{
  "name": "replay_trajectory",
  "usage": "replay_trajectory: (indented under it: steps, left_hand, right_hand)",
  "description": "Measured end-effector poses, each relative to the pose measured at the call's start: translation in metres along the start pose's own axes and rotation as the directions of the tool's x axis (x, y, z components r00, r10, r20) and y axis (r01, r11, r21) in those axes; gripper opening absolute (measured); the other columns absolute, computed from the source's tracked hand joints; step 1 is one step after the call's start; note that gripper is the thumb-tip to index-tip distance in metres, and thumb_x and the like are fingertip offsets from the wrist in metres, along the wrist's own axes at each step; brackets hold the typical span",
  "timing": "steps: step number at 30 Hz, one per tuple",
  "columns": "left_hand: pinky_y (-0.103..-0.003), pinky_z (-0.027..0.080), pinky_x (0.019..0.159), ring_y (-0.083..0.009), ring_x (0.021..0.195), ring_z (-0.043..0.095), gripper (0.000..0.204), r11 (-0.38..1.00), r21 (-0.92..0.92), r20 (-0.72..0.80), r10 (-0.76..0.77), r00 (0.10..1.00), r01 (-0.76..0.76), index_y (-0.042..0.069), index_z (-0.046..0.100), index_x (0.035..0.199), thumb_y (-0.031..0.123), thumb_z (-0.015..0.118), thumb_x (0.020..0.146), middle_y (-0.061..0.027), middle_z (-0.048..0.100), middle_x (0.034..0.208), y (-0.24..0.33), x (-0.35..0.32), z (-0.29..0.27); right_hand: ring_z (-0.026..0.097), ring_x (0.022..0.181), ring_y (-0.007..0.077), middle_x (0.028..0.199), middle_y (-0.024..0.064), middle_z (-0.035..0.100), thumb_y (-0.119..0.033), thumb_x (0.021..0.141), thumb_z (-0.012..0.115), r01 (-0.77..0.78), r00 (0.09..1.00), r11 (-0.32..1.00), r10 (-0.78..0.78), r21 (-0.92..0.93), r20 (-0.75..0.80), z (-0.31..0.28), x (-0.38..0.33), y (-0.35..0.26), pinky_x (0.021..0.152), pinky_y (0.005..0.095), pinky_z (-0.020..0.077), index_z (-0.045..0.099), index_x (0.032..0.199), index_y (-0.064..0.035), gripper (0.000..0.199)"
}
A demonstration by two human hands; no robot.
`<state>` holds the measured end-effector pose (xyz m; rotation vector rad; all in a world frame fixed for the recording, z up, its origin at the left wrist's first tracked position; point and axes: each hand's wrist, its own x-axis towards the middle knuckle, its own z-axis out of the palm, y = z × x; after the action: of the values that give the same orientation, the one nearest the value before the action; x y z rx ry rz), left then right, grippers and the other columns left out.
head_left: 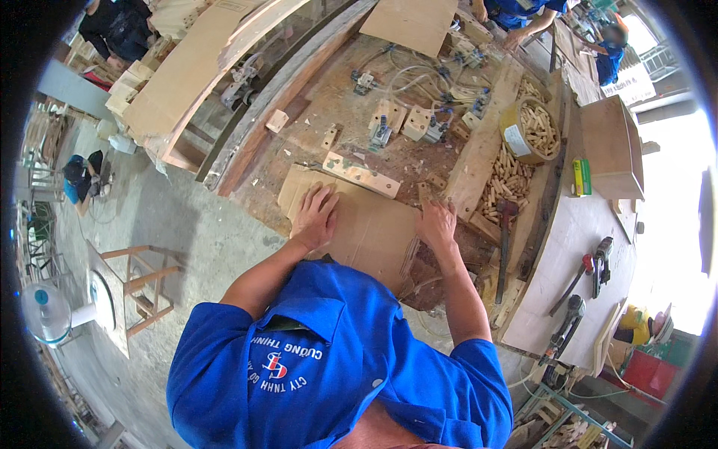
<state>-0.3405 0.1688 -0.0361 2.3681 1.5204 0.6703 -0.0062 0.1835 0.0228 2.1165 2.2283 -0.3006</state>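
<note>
A flat sheet of brown cardboard [366, 236] lies on the worktable in front of my body. My left hand [314, 217] rests on its left part, palm down with the fingers stretched out. At the sheet's upper right corner is my right hand [437, 223], its fingers bent close together; what they hold, if anything, I cannot make out. Just beyond its fingertips is a small drilled wooden block [431, 182]. Along the far edge of the cardboard lies a pale wooden strip with holes [362, 174].
Pneumatic clamps [381, 129] with hoses stand farther back. Right of my right hand are a hammer [505, 224], loose wooden dowels [507, 179] and a tub of dowels [523, 133]. Air tools [568, 325] lie on the side board. Another person's arm [527, 31] reaches in at the top.
</note>
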Motion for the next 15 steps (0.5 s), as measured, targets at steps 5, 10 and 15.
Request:
replay_trajectory:
  steps: [5,10,15]
  left_hand:
    - [-0.060,0.034,0.122,-0.0422,0.148,0.040,0.049,1.000,0.018,0.016,-0.012,1.000,0.012,0.011,0.062,0.141,0.021,0.066,0.093,-0.0158,0.048,0.152,-0.001,0.000,0.001]
    - [-0.060,0.032,0.124,-0.0415,0.150,0.039,0.049,0.999,0.026,0.021,-0.031,0.999,0.031,0.013,0.062,0.141,0.023,0.066,0.093,-0.0155,0.048,0.153,-0.003,-0.001,0.005]
    - [-0.060,0.031,0.124,-0.0407,0.152,0.037,0.049,0.999,0.003,0.039,-0.043,0.998,0.043,0.013,0.062,0.141,0.024,0.066,0.094,-0.0151,0.048,0.154,-0.002,0.000,0.003]
  right_hand:
    - [0.069,0.120,0.0350,0.129,0.0181,0.073,-0.037,0.099,0.063,-0.112,0.993,0.976,0.118,0.185,-0.025,-0.004,0.008,0.001,0.114,0.0541,0.0400,0.071,0.133,-0.0090,0.044]
    - [0.070,0.118,0.0347,0.128,0.0178,0.074,-0.037,0.100,0.063,-0.102,0.983,0.975,0.129,0.195,-0.133,-0.002,0.011,-0.009,0.112,0.0548,0.0399,0.072,0.131,-0.0106,0.042]
    - [0.069,0.117,0.0347,0.123,0.0151,0.075,-0.034,0.098,0.067,-0.085,0.972,0.974,0.128,0.211,-0.195,0.017,0.009,-0.020,0.111,0.0562,0.0397,0.072,0.129,-0.0121,0.038]
